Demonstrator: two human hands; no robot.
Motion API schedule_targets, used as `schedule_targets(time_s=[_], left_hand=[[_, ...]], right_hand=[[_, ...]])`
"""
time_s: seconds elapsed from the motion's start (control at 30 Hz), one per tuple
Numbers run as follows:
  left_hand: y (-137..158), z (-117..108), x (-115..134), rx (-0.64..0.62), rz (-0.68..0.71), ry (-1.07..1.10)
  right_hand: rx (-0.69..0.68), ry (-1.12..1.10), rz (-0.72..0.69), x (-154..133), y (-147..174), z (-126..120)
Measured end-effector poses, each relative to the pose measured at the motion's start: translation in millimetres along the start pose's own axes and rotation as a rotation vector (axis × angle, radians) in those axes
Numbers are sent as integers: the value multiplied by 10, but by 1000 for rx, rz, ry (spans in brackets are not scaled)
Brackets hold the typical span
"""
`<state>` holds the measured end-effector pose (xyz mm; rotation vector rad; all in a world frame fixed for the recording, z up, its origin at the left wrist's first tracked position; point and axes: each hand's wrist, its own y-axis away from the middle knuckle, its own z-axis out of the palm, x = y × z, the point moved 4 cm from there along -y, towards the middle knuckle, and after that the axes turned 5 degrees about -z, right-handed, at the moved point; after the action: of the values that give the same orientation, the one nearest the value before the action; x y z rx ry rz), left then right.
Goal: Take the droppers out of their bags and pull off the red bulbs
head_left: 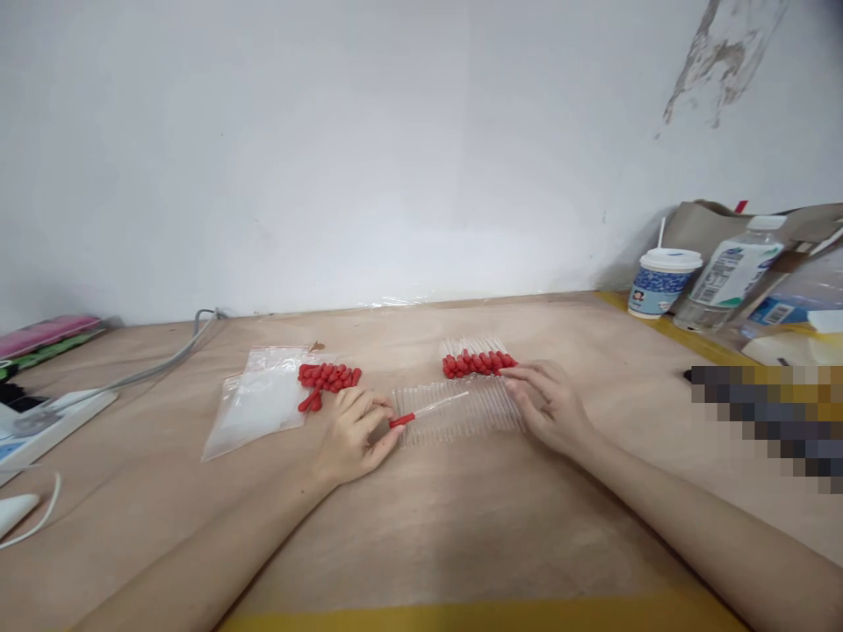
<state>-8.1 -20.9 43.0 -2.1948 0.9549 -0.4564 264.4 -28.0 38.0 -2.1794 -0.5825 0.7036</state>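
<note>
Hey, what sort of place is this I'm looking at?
Probably a simple worktable for small handwork, against a wall: clear sticks lie in a row near a pile of red pieces, with a drink cup farther right.

You have bare table (461, 518) on the near side of both hands, between your forearms. Between your left hand (356, 436) and right hand (550, 410), the tubes (484, 408) and the held stick (427, 410) bar a low pass. The red pile (326, 377) blocks just beyond your left, the red bundle (478, 362) just beyond your right; open table lies between them.
</note>
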Motion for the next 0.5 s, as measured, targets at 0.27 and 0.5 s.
schedule_targets(time_s=[0.27,0.5], left_hand=[[14,31,142,-8,112,17],[25,46,223,21,137,108]], right_hand=[[-175,116,-487,-617,83,302],[-148,94,-461,-660,105,408]])
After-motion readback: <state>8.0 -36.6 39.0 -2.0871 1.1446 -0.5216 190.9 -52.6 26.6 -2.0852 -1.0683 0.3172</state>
